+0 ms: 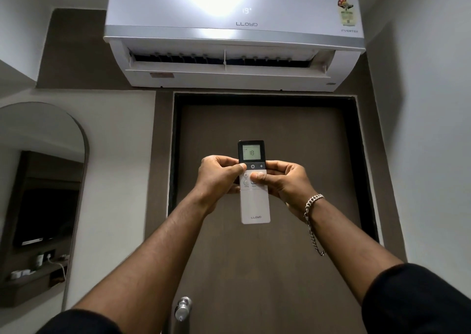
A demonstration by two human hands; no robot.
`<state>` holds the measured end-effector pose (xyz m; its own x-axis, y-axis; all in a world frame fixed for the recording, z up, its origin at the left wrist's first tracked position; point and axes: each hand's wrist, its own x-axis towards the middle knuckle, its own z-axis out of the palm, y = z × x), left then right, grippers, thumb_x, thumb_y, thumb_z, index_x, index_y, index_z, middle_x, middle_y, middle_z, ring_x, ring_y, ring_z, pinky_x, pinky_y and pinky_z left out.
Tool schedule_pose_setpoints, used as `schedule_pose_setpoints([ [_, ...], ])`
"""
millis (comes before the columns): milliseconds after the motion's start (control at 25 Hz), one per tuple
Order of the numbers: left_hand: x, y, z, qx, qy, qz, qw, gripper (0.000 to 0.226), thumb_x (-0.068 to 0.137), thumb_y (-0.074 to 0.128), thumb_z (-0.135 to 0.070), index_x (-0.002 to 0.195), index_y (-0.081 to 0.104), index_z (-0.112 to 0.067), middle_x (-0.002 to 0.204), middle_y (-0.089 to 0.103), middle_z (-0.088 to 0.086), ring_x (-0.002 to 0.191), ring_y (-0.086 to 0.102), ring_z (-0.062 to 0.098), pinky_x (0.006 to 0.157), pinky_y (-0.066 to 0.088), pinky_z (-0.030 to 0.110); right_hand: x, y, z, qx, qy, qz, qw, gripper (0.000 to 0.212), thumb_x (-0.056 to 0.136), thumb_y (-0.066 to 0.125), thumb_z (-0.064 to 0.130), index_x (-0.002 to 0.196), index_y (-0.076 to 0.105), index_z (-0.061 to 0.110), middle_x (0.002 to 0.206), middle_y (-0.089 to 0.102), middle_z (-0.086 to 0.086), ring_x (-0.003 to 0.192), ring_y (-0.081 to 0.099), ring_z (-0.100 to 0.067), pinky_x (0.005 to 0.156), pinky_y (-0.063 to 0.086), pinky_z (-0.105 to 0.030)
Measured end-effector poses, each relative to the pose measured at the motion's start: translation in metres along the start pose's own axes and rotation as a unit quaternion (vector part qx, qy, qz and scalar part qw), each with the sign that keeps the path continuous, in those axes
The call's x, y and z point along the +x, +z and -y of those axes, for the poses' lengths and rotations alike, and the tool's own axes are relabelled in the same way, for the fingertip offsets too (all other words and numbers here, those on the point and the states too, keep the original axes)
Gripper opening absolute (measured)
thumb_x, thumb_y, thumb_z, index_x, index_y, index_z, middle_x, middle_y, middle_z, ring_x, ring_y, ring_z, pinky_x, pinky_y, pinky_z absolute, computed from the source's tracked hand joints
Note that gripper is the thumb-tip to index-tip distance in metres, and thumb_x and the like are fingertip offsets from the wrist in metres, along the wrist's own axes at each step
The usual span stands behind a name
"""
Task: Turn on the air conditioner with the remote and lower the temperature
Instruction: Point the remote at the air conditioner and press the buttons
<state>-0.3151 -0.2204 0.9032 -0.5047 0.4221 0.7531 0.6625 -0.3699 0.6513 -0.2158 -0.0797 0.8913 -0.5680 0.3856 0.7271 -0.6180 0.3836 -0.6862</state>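
A white wall air conditioner (229,40) hangs above the door, its flap open and its front showing 19. I hold a slim white remote (254,206) with a dark top upright at arm's length; its lit screen reads 18. My left hand (219,178) grips the remote's left side, thumb resting on the dark button row left of the power key. My right hand (283,180) grips the right side, its thumb pressed on the white keys below the plus key. A chain bracelet hangs from the right wrist.
A brown door (267,257) with a metal knob (183,308) stands straight ahead under the unit. An arched mirror (38,193) on the left wall reflects a television and a shelf. A plain white wall runs along the right.
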Motion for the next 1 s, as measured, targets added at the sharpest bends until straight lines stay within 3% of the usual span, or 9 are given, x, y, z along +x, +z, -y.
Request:
schedule_pose_setpoints([
  [240,0.000,-0.002,-0.002,0.005,0.005,-0.007,1.000,0.023,0.085,0.068,-0.021,0.098,0.064,-0.002,0.097,0.074,0.013,0.081,0.075,0.020,0.057,0.060,0.027,0.002,0.002,-0.001,-0.001,-0.002,0.002,1.000,0.043,0.069,0.082,0.006,0.108,0.065,0.004,0.104,0.075,-0.014,0.093,0.074,-0.027,0.080,0.060,-0.041],
  [520,0.005,-0.001,0.003,0.031,0.022,-0.018,0.999,0.010,0.084,0.069,-0.023,0.082,0.061,-0.017,0.089,0.074,0.008,0.080,0.074,0.017,0.054,0.058,0.022,0.003,0.004,-0.003,0.003,-0.007,0.004,1.000,0.042,0.069,0.081,0.004,0.108,0.066,0.003,0.101,0.076,-0.014,0.091,0.075,-0.026,0.078,0.061,-0.038],
  [800,0.006,0.001,0.006,0.013,0.018,-0.005,1.000,0.014,0.084,0.068,-0.022,0.089,0.064,-0.010,0.093,0.075,0.012,0.081,0.075,0.018,0.061,0.061,0.028,0.004,0.000,-0.003,-0.001,-0.015,0.007,1.000,0.035,0.070,0.080,0.003,0.103,0.068,0.008,0.094,0.078,-0.009,0.087,0.075,-0.023,0.070,0.062,-0.031],
  [1000,0.009,0.001,0.004,0.019,0.027,-0.002,0.999,0.015,0.083,0.069,-0.023,0.087,0.064,-0.010,0.093,0.075,0.013,0.082,0.075,0.020,0.065,0.063,0.033,0.004,-0.002,0.001,-0.005,-0.016,0.009,1.000,0.035,0.072,0.080,0.005,0.105,0.067,0.008,0.095,0.078,-0.008,0.088,0.075,-0.022,0.071,0.062,-0.032],
])
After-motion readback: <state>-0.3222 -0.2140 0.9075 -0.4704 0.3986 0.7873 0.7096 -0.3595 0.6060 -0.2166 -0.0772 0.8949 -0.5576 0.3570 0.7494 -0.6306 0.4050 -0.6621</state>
